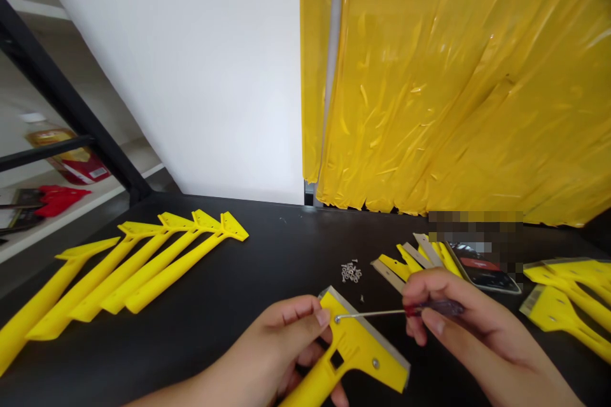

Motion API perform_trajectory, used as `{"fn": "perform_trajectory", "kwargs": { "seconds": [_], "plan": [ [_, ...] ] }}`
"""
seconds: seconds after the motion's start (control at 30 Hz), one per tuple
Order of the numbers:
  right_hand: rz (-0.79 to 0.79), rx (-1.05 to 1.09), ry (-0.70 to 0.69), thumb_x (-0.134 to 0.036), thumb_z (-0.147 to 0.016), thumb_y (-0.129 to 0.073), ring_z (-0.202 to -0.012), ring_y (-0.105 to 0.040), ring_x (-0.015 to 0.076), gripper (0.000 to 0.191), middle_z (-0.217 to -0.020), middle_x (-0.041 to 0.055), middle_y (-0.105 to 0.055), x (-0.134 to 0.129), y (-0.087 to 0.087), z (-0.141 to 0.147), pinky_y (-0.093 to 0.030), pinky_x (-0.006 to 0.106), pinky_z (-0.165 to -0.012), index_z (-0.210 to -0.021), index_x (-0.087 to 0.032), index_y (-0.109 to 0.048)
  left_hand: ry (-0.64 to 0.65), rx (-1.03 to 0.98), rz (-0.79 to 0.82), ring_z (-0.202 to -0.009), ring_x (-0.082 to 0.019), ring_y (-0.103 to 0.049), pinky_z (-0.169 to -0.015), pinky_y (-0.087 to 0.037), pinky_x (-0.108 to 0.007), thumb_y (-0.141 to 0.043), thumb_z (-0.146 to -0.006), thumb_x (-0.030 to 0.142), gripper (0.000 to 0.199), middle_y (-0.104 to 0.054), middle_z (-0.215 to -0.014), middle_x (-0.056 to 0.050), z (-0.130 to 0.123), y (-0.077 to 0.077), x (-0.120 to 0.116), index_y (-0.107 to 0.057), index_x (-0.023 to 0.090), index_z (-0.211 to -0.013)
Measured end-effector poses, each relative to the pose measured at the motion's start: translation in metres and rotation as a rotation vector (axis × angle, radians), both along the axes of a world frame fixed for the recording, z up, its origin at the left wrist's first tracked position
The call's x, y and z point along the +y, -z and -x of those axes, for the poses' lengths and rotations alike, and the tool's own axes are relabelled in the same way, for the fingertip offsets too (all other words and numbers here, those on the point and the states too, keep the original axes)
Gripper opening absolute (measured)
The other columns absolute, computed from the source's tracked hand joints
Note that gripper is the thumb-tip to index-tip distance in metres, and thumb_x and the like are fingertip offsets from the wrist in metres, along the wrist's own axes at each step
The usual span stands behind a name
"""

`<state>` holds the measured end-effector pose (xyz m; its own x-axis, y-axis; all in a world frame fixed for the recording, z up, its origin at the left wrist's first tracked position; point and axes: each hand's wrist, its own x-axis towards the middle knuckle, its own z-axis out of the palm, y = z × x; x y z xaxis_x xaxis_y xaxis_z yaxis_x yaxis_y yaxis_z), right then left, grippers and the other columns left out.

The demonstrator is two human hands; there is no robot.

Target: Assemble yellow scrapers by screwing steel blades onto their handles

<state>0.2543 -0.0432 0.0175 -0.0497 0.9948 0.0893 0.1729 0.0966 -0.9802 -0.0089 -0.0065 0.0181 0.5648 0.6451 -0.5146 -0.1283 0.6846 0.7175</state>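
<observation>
My left hand grips a yellow plastic scraper, which has a steel blade fixed along its wide head. My right hand holds a screwdriver with a dark, red-tipped handle. The screwdriver's thin shaft reaches across to a screw at the scraper's head, and its tip sits on or very near that screw. A second screw shows further along the head. A small pile of loose screws lies beyond my hands.
Several yellow scraper bodies lie side by side on the black table to the left. Loose blades and yellow parts sit beyond my right hand, beside a dark package. More yellow scrapers lie at the right. A yellow plastic sheet hangs behind.
</observation>
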Motion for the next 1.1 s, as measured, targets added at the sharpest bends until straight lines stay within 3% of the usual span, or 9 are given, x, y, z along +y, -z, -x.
{"fn": "perform_trajectory", "kwargs": {
  "seconds": [0.23, 0.4, 0.57, 0.77, 1.1],
  "plan": [
    [-0.001, 0.005, 0.008, -0.044, -0.099, -0.065, -0.076, -0.070, 0.0174, 0.015, -0.084, 0.0010, -0.071, 0.0014, 0.0000, 0.0000, -0.062, 0.024, -0.071, -0.107, -0.035, -0.074, -0.017, 0.062, -0.027, -0.055, -0.014, -0.071, -0.040, -0.033, -0.011, -0.062, -0.098, 0.040, 0.026, -0.078, -0.080, -0.012, -0.0001, -0.0029, -0.0036, -0.073, 0.016, -0.100],
    [-0.001, 0.001, 0.011, -0.043, -0.098, -0.066, -0.077, -0.070, 0.0177, 0.014, -0.086, 0.0011, -0.071, 0.0007, -0.0008, -0.0005, -0.063, 0.024, -0.072, -0.107, -0.035, -0.074, 0.013, 0.048, -0.024, -0.056, -0.014, -0.072, -0.042, -0.038, -0.012, -0.063, -0.098, 0.040, 0.025, -0.076, -0.077, -0.010, -0.0011, -0.0042, -0.0038, -0.073, 0.017, -0.099],
    [-0.003, 0.002, -0.001, -0.044, -0.100, -0.064, -0.078, -0.070, 0.0169, 0.014, -0.085, -0.0001, -0.071, 0.0005, -0.0007, -0.0007, -0.062, 0.023, -0.074, -0.108, -0.037, -0.073, 0.021, 0.064, -0.013, -0.058, -0.014, -0.073, -0.041, -0.036, -0.011, -0.063, -0.098, 0.041, 0.026, -0.079, -0.089, -0.012, -0.0027, -0.0037, -0.0029, -0.073, 0.018, -0.102],
    [-0.005, -0.009, -0.002, -0.043, -0.100, -0.065, -0.077, -0.070, 0.0166, 0.014, -0.086, -0.0001, -0.070, 0.0011, -0.0034, 0.0010, -0.061, 0.023, -0.073, -0.108, -0.036, -0.073, -0.028, 0.076, -0.038, -0.055, -0.013, -0.071, -0.041, -0.036, -0.011, -0.062, -0.098, 0.042, 0.026, -0.077, -0.077, -0.010, -0.0033, -0.0067, -0.0012, -0.072, 0.017, -0.099],
    [-0.111, -0.119, 0.015, -0.036, -0.099, -0.063, -0.075, -0.072, 0.0166, 0.014, -0.087, 0.0003, -0.072, -0.0013, -0.0035, 0.0008, -0.063, 0.021, -0.070, -0.108, -0.036, -0.073, 0.030, 0.056, -0.009, -0.056, -0.015, -0.071, -0.038, -0.034, -0.012, -0.072, -0.091, 0.047, 0.030, -0.077, -0.078, -0.010, -0.0021, -0.0010, -0.0018, -0.072, 0.017, -0.096]
  ]
}}
